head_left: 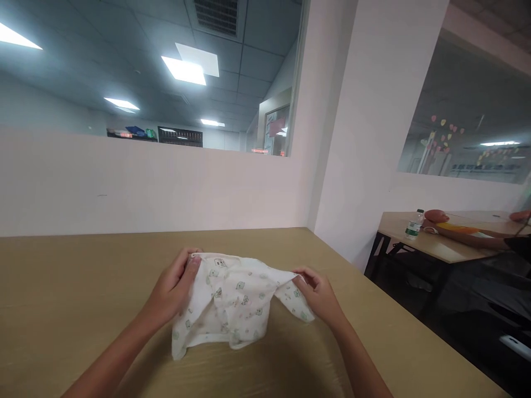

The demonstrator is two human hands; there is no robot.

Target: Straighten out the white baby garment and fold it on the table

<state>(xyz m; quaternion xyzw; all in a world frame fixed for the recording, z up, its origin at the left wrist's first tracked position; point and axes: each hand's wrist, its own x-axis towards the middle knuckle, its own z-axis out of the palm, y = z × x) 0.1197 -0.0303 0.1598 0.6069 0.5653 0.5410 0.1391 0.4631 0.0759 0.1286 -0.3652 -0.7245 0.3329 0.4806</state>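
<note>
A small white baby shirt point(244, 298) with a print of little green and brown animals hangs between my two hands, just above the table. My left hand point(176, 284) pinches its upper left part, thumb in front and fingers behind the cloth. My right hand point(315, 293) grips the sleeve on the right, which droops below the fingers. Folds run through the middle of the cloth, and its lower edge hangs loosely.
The tan table point(83, 298) meets a white wall point(166, 193) at the back. To the right, beyond a gap, another table point(443, 246) bears a water bottle point(414, 225) and a doll point(456, 228). Another person's arm point(477, 241) reaches over it.
</note>
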